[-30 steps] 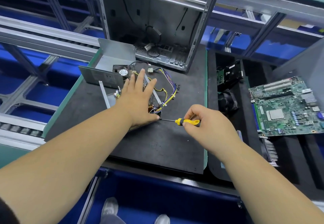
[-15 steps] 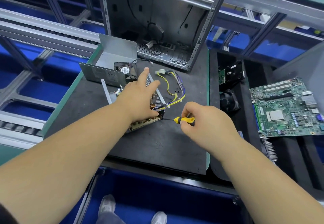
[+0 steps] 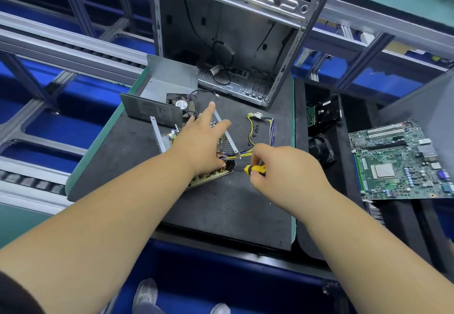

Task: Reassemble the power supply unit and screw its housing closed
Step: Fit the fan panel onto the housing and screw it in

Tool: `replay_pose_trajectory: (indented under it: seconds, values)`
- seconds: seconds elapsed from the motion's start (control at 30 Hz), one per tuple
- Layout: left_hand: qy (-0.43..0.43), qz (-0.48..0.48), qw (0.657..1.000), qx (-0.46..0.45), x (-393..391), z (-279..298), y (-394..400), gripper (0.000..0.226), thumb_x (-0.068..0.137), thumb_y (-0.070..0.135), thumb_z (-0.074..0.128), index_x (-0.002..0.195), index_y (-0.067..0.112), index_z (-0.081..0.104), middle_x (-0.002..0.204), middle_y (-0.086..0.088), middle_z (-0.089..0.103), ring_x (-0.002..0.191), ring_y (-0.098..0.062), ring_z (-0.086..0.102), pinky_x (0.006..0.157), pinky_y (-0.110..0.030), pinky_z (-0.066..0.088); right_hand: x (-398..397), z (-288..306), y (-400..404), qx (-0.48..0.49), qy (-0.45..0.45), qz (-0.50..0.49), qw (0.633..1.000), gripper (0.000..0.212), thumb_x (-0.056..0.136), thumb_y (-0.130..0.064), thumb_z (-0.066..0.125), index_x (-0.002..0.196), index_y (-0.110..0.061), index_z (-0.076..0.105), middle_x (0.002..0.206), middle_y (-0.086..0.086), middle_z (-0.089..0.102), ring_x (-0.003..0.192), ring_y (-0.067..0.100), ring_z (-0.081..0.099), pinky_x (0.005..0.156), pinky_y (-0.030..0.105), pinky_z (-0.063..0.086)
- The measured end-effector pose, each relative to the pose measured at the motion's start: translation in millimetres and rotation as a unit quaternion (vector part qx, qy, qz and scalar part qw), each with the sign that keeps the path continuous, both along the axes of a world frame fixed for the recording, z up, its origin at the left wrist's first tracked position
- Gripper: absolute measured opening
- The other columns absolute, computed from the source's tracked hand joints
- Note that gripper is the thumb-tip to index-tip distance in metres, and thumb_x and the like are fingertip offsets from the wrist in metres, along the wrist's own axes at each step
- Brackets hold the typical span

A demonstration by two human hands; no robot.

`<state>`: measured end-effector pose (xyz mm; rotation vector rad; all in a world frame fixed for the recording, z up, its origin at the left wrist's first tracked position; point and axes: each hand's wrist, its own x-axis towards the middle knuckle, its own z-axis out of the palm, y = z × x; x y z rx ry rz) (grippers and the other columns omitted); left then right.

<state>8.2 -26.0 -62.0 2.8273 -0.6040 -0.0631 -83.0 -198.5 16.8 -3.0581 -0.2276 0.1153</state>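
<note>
Left hand (image 3: pixel 200 145) lies flat, fingers spread, on the circuit board (image 3: pixel 211 175) at mid-frame on the table (image 3: pixel 221 210), while the right hand (image 3: pixel 282 168) pinches the screwdriver (image 3: pixel 254 168), shaft lying level and pointing left at the board's near corner, just beside it.

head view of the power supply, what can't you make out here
- Screwdriver tip, head view: the corner of the power supply board hides it.
- Most of the board: the left hand covers it.
- Screwdriver handle end: inside the right hand.
- Loose screws: too small to count.
- Fan label: text too small to read.
</note>
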Motion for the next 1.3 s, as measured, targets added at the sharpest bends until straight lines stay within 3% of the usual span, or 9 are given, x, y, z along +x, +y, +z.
replay_pose_trajectory:
  seconds: [0.4,0.5,0.63,0.73,0.83,0.93,1.03,1.17,1.3]
  values:
    - [0.009,-0.010,1.000,-0.011,2,0,3,0.099,0.064,0.048,0.083,0.146,0.032,0.030,0.163,-0.015,-0.006,0.136,-0.033,0.040,0.121,-0.046,0.017,18,6,17,-0.043,0.004,0.022,0.999,0.008,0.086,-0.030,0.053,0.093,-0.027,0.055,0.075,-0.005,0.056,0.077,0.026,0.058,0.056,0.030,0.035]
    - [0.008,-0.010,1.000,-0.014,2,-1,3,0.098,0.064,0.046,0.083,0.146,0.033,0.030,0.163,-0.014,-0.006,0.140,-0.034,0.035,0.121,-0.046,0.017,19,7,19,-0.063,0.008,0.027,0.998,0.008,0.086,-0.029,0.053,0.094,-0.027,0.055,0.067,-0.006,0.044,0.076,0.026,0.056,0.057,0.030,0.034]
    - [0.005,-0.009,1.000,-0.018,1,-1,3,0.097,0.065,0.045,0.083,0.146,0.033,0.030,0.163,-0.014,-0.006,0.142,-0.036,0.030,0.119,-0.046,0.019,21,8,21,-0.077,0.018,0.030,0.996,0.007,0.087,-0.028,0.053,0.093,-0.026,0.052,0.067,-0.006,0.042,0.074,0.026,0.053,0.054,0.030,0.030]
    - [0.003,-0.010,1.000,-0.017,1,0,3,0.097,0.064,0.044,0.082,0.145,0.032,0.031,0.163,-0.015,-0.005,0.139,-0.035,0.034,0.119,-0.046,0.019,25,9,22,-0.066,0.038,0.045,0.996,0.012,0.087,-0.019,0.053,0.098,-0.023,0.057,0.080,-0.004,0.053,0.079,0.025,0.054,0.057,0.031,0.038]
    - [0.007,-0.013,1.000,-0.015,1,0,3,0.098,0.065,0.045,0.081,0.147,0.031,0.029,0.163,-0.016,-0.006,0.139,-0.033,0.035,0.120,-0.047,0.017,31,13,25,-0.075,0.055,0.089,0.992,0.022,0.089,-0.007,0.055,0.105,-0.021,0.060,0.101,0.000,0.053,0.090,0.025,0.055,0.070,0.037,0.051]
    - [0.010,-0.016,1.000,-0.013,2,0,3,0.099,0.065,0.046,0.080,0.148,0.030,0.028,0.163,-0.017,-0.006,0.139,-0.034,0.036,0.121,-0.049,0.017,37,12,28,-0.109,0.035,0.139,0.984,0.036,0.088,-0.003,0.057,0.121,-0.018,0.052,0.108,0.002,0.050,0.096,0.025,0.054,0.067,0.034,0.043]
    - [0.013,-0.017,1.000,-0.015,1,2,3,0.098,0.065,0.045,0.079,0.147,0.030,0.029,0.162,-0.018,-0.006,0.136,-0.034,0.040,0.121,-0.049,0.017,44,11,30,-0.121,0.020,0.150,0.981,0.039,0.089,-0.005,0.058,0.125,-0.013,0.046,0.108,0.003,0.052,0.093,0.025,0.053,0.064,0.033,0.037]
    - [0.020,-0.017,1.000,-0.016,0,3,4,0.098,0.066,0.044,0.079,0.149,0.032,0.028,0.163,-0.017,-0.008,0.135,-0.034,0.042,0.121,-0.049,0.016,53,12,33,-0.124,0.018,0.141,0.982,0.027,0.090,-0.010,0.063,0.113,-0.014,0.049,0.095,0.001,0.051,0.074,0.021,0.046,0.062,0.033,0.042]
    - [0.017,-0.019,1.000,-0.012,0,3,3,0.097,0.066,0.044,0.079,0.148,0.031,0.028,0.163,-0.017,-0.007,0.136,-0.035,0.040,0.122,-0.048,0.016,54,12,26,-0.097,0.013,0.143,0.985,0.020,0.093,-0.024,0.064,0.107,-0.017,0.052,0.090,0.000,0.053,0.074,0.023,0.051,0.066,0.036,0.049]
